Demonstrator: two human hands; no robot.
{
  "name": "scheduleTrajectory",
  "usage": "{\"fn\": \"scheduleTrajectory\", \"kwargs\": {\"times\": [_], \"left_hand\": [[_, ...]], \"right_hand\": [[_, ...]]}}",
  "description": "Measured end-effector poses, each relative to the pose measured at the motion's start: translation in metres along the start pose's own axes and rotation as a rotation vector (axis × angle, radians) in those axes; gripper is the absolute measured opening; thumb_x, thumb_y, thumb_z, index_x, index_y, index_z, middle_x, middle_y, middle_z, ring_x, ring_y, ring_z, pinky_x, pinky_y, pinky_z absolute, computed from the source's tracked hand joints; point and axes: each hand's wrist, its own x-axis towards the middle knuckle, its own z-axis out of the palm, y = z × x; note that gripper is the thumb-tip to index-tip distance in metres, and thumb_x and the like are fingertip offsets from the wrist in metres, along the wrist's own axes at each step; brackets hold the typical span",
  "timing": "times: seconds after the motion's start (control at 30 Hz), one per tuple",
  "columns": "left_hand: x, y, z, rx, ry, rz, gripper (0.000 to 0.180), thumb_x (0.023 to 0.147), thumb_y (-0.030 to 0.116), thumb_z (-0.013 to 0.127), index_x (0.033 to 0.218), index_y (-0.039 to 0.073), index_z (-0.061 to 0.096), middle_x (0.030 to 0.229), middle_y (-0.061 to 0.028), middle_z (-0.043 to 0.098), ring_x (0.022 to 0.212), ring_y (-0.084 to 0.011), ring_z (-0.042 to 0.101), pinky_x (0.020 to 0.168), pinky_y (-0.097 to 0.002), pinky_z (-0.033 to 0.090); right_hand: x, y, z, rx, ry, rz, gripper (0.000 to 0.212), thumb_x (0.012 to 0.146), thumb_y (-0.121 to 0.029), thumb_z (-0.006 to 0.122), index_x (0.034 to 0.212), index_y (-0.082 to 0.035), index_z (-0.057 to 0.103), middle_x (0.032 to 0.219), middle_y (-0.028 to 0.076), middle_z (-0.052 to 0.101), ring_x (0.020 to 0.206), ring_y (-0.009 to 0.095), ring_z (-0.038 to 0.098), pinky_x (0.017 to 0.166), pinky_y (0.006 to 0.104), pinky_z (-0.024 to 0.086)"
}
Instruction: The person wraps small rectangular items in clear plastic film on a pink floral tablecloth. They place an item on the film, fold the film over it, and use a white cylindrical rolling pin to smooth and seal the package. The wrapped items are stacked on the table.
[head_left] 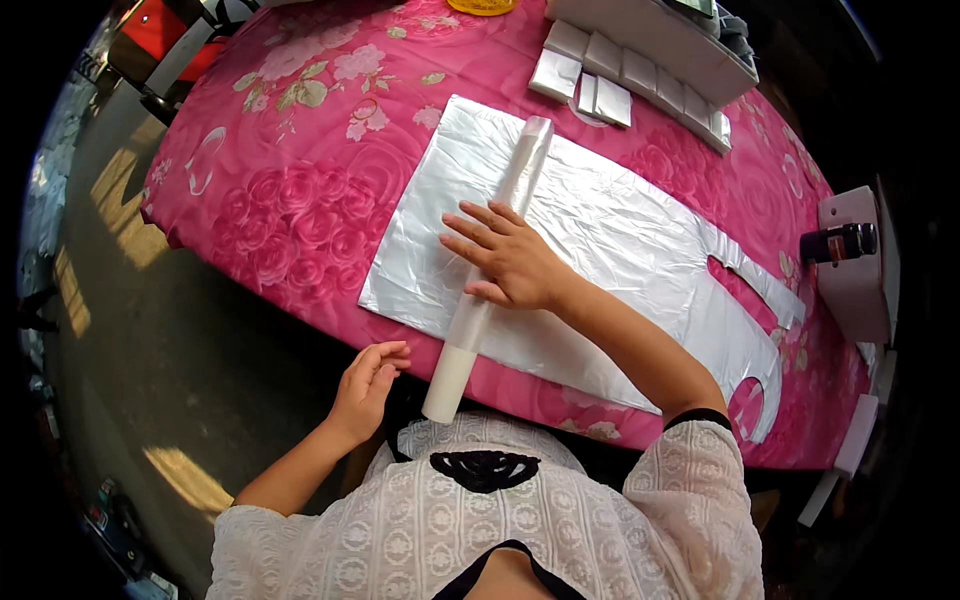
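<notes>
A stack of silvery-white plastic vest bags [620, 250] lies flat on the table, its handle loops toward the right edge. Across its left part rests a long pale tube [457, 370] wrapped in clear film, its near end jutting past the table's front edge. My right hand [510, 258] presses flat on the tube's middle, fingers spread, hiding that stretch. Near the tube's close end, my left hand [368, 388] hovers just off the table edge. Its fingers are loosely bent and hold nothing visible.
The table has a pink rose-patterned cloth [290, 140]. Small folded white packets [640, 75] line up beside a white box [660, 40] at the back right. A dark bottle [838, 243] sits by another white box [862, 290] at the right. A yellow object [482, 5] shows at the top edge.
</notes>
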Motion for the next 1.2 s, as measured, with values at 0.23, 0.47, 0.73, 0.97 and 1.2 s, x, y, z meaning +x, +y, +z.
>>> {"fn": "scheduleTrajectory", "kwargs": {"times": [0.23,0.47,0.73,0.97,1.2], "left_hand": [[0.005,-0.003,-0.003,0.362,0.15,-0.151,0.044,0.077,0.02,0.067,0.108,-0.002,0.047,0.098,-0.0179,0.057,0.086,-0.0256,0.058,0.073,-0.0344,0.047],[0.009,0.003,0.005,-0.317,-0.07,-0.296,0.048,0.072,0.023,0.072,0.108,-0.001,0.05,0.087,-0.0069,0.059,0.072,-0.0135,0.06,0.065,-0.0263,0.051],[0.033,0.054,0.038,-0.889,-0.842,-0.293,0.07,0.07,0.041,0.066,0.115,-0.009,0.048,0.087,-0.0131,0.06,0.076,-0.0173,0.062,0.071,-0.0292,0.051],[0.039,0.078,0.083,-0.629,-0.687,-0.298,0.057,0.065,0.032,0.075,0.104,-0.001,0.049,0.086,-0.0071,0.058,0.071,-0.014,0.059,0.062,-0.028,0.051],[0.044,0.081,0.106,-0.616,-0.554,-0.406,0.064,0.078,0.042,0.061,0.119,-0.004,0.045,0.095,-0.0123,0.06,0.076,-0.0161,0.061,0.066,-0.0276,0.051]], "right_hand": [[0.119,-0.039,0.04,-0.019,0.346,0.313,0.047,0.077,-0.017,0.057,0.121,-0.005,0.05,0.133,0.017,0.04,0.13,0.03,0.028,0.107,0.0457,0.018],[0.083,-0.052,0.052,0.578,0.834,0.967,0.088,0.07,-0.016,0.06,0.136,0.008,0.009,0.136,0.03,0.022,0.129,0.038,0.025,0.106,0.0439,0.02],[0.022,-0.052,-0.056,2.053,0.822,0.618,0.051,0.075,-0.021,0.067,0.113,0.0,0.04,0.086,0.006,0.054,0.076,0.014,0.056,0.071,0.0306,0.051],[-0.026,-0.056,-0.079,1.842,0.968,0.628,0.053,0.074,-0.02,0.067,0.114,0.001,0.038,0.083,0.006,0.053,0.074,0.013,0.056,0.069,0.0296,0.051],[-0.07,-0.062,-0.061,1.804,0.997,0.708,0.061,0.072,-0.021,0.067,0.118,0.002,0.034,0.084,0.007,0.052,0.075,0.014,0.056,0.069,0.0299,0.051]]}}
